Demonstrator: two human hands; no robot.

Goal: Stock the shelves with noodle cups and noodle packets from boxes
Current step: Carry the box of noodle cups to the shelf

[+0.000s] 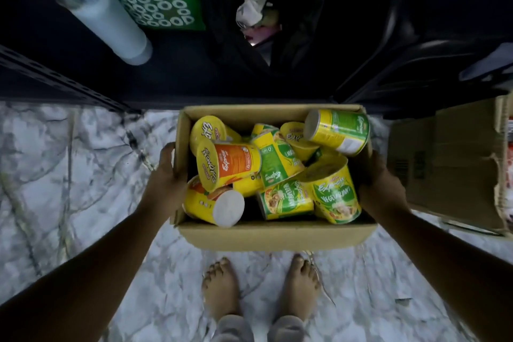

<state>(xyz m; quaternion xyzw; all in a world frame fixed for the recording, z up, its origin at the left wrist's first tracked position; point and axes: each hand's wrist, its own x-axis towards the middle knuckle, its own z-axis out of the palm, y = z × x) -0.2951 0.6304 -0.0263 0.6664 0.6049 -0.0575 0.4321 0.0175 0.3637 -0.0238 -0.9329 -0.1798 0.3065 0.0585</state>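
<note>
At the centre of the frame my left hand (166, 178) and right hand (380, 180) grip the opposite sides of the open cardboard box (277, 233), fingers wrapped mostly out of sight round its walls, yellow noodle cups (230, 165) jumbled inside, over the marble floor (69, 175), with the dark shelf (194, 78) just above it in the frame.

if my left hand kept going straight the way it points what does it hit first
Probably the dark shelf ahead, since the left hand lies along the side of the cardboard box; depth is unclear.
</note>
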